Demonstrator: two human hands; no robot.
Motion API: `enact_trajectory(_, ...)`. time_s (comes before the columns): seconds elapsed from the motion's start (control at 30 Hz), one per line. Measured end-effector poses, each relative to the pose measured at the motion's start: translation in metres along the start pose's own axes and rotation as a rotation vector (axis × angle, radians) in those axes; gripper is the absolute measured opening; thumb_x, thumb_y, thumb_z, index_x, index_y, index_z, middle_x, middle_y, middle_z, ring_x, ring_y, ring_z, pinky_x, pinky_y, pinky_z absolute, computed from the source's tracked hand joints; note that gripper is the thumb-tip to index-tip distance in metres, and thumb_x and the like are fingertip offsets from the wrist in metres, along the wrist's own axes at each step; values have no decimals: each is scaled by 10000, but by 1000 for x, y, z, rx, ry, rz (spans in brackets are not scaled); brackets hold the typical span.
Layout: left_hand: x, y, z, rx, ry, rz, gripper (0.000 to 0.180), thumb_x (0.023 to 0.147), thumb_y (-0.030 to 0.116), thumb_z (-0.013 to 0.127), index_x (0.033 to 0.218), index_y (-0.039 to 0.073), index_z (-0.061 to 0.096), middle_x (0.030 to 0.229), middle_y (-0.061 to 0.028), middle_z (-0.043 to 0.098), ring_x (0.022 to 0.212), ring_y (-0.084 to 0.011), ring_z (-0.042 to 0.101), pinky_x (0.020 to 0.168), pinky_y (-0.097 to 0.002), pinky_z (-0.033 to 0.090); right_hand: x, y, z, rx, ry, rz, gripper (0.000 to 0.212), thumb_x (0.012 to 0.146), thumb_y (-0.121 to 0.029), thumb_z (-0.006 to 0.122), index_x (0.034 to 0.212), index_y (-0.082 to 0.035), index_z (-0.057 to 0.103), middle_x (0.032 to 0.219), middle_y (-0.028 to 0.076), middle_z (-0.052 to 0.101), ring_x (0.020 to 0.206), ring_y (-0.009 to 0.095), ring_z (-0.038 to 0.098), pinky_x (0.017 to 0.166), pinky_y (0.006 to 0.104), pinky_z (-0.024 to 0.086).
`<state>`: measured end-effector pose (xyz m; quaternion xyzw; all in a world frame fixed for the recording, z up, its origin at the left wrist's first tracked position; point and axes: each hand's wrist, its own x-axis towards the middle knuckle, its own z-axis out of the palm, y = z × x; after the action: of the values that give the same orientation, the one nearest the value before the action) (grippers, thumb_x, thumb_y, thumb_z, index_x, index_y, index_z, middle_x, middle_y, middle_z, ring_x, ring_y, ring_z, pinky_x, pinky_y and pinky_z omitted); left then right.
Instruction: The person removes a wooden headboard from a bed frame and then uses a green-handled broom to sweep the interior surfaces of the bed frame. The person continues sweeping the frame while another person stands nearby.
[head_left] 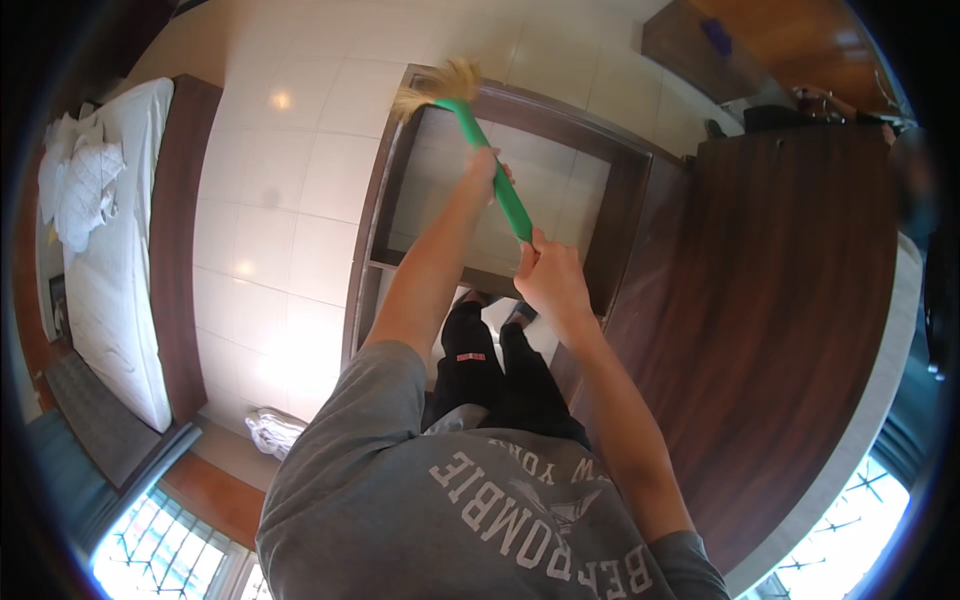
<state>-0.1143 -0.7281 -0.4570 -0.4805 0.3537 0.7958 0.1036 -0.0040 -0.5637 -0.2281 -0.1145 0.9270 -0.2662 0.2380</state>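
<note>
A broom with a green handle [510,205] and straw-coloured bristles [437,88] slants across the upper middle of the view. Its bristle end lies at the far left corner of an open dark wood frame [376,215]; whether the bristles touch the wood, I cannot tell. Farther up the handle, closer to the bristles, my left hand [487,174] is wrapped around it. My right hand [553,285] grips the handle's near end, just over the frame's crossbar. Through the frame's main opening the pale tiled floor shows.
Close on the right rises a large dark wood panel [770,330]. At the left stands a bed with a white mattress [115,260] and a crumpled quilt [90,185]. Pale floor tiles [280,200] run between bed and frame. A white bundle [273,430] lies at the lower left.
</note>
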Motion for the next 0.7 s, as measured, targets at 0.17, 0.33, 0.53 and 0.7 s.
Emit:
enact_trajectory(0.17,-36,-53,31,-10,-11,-79,373,1003,245,519,1271,-6,453,807,-138,562,647,-268,592,599,-453,562,-45,34,-35,179,93,41,261,976,-144,586,1107,59,684,758,272,673,749,475,687,716,527,535)
enact_trajectory(0.33,-93,-62,48,71,-63,-56,302,1036,256,509,1213,29,419,883,-123,564,642,-241,574,566,-429,535,-98,37,-75,346,48,183,301,974,-157,594,1179,50,673,735,235,673,642,373,692,649,430,532)
enact_trajectory(0.53,-132,-83,25,358,43,76,326,1028,291,555,1131,-7,471,802,-130,583,602,-251,604,549,-427,532,-118,92,-15,1138,-442,436,295,988,-213,615,1207,-16,606,805,56,576,620,170,676,466,332,563)
enact_trajectory(0.7,-123,-116,-1,575,58,108,361,1018,333,568,988,-27,563,761,-145,615,581,-272,626,556,-440,536,-127,90,37,1289,-355,537,231,1008,-222,644,1064,-9,575,802,41,550,553,115,569,427,279,465)
